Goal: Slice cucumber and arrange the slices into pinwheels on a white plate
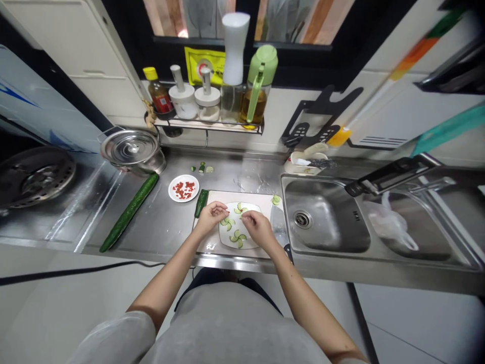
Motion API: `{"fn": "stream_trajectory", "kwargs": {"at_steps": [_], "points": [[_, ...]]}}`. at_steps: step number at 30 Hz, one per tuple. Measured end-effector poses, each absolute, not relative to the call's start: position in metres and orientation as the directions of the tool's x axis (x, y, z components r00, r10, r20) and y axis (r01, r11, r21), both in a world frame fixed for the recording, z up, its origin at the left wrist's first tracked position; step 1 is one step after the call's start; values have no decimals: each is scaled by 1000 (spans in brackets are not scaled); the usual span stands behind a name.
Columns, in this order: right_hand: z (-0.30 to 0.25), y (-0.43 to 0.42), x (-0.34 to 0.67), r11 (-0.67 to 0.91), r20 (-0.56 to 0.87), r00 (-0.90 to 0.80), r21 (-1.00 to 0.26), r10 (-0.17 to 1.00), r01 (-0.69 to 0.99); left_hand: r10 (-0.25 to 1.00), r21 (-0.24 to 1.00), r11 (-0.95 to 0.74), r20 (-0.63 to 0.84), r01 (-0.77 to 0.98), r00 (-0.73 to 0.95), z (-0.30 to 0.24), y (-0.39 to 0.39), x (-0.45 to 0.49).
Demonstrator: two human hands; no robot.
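Note:
Over a white plate point(226, 238) my left hand point(212, 217) and my right hand point(258, 228) face each other, fingers pinched together. Whatever the fingertips hold, if anything, is too small to make out. Thin cucumber slices point(238, 237) lie on the plate in pinwheel clusters, one with a red bit near its middle. Beneath the plate is a pale cutting board point(214, 196). A knife point(279, 225) lies along the board's right side, partly behind my right hand. To the left, a small white dish point(172, 191) holds chopped red pieces. A cut cucumber piece point(201, 203) rests at the board's left edge.
A whole cucumber point(129, 212) and a lidded steel pot point(132, 146) are on the left counter, near a dark pan point(36, 174). Cucumber scraps point(202, 168) lie behind the dish. At right is a sink point(326, 217); a seasoning rack point(212, 123) hangs at the back.

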State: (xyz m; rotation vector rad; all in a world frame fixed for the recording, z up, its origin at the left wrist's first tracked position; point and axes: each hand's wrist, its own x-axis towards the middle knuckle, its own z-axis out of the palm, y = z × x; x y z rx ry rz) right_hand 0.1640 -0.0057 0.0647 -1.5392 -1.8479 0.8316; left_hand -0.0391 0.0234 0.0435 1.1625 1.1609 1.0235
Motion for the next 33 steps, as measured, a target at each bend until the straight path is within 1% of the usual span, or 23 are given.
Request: {"fn": "stream_trajectory", "kwargs": {"at_steps": [5, 12, 20, 25, 27, 29, 33], "points": [[65, -10, 160, 193, 70, -216, -756, 974, 626, 968, 990, 142, -138, -8, 208, 39, 9, -22], [64, -13, 159, 203, 50, -254, -756, 966, 622, 953, 980, 198, -194, 5, 233, 35, -2, -14], [53, -18, 163, 200, 17, -287, -755, 958, 625, 944, 978, 205, -206, 33, 256, 30, -8, -9], [47, -24, 165, 152, -45, -288, -764, 957, 627, 940, 978, 190, -207, 86, 272, 26, -12, -6], [45, -27, 165, 125, -85, -286, -755, 954, 643, 940, 975, 170, -205, 146, 274, 24, -14, -8], [42, -31, 165, 101, -130, -284, -733, 950, 673, 945, 954, 154, -218, 255, 243, 23, -17, -11], [34, -37, 165, 78, -214, -289, -664, 933, 743, 953, 838, 129, -253, 531, 167, 22, -22, -17]]}}
